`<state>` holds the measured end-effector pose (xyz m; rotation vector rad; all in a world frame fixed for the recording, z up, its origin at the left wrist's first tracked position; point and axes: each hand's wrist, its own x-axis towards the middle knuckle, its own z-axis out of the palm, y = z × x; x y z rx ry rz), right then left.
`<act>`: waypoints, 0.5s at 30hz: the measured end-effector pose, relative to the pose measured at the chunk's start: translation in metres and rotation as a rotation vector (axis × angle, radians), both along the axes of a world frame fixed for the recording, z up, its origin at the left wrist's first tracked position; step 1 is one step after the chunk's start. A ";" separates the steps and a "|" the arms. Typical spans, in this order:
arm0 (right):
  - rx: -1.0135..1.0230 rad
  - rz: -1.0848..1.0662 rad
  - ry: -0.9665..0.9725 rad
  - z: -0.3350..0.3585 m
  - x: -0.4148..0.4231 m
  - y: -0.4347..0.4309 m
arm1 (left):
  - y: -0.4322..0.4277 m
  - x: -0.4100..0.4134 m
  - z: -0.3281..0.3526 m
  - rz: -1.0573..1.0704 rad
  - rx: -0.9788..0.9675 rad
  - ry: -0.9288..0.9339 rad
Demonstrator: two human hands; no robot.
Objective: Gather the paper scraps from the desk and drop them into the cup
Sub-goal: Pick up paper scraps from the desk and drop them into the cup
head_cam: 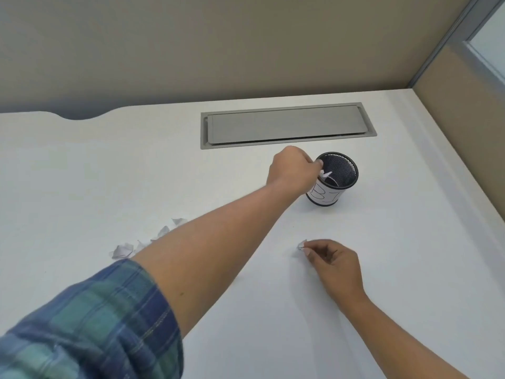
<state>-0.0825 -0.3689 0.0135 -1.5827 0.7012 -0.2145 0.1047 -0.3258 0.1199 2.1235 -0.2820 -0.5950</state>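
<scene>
There is only one view, from a camera on the person's head. It looks forward and down over the white desk, close enough to show both forearms, and it faces the beige wall behind the desk.

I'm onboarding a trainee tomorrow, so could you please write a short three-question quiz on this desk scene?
1. True or false: the left hand is holding a paper scrap over the mouth of the black mesh cup.
2. What is the right hand doing? A) resting flat on the desk B) pinching a small scrap C) steadying the cup
3. Where do the remaining loose scraps lie: left of the left forearm, or right of the cup?

Key
1. True; the scrap shows white at the fingertips above the rim.
2. B
3. Left of the left forearm, on the white desk.
</scene>
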 end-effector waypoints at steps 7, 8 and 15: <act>-0.507 -0.075 -0.161 0.065 0.045 -0.051 | 0.083 0.001 -0.015 0.056 0.038 -0.148; -0.560 -0.079 -0.150 0.074 0.052 -0.061 | 0.101 -0.003 -0.020 0.068 0.054 -0.161; -0.807 0.053 0.099 0.090 0.100 -0.105 | 0.218 -0.053 -0.056 0.236 0.130 -0.151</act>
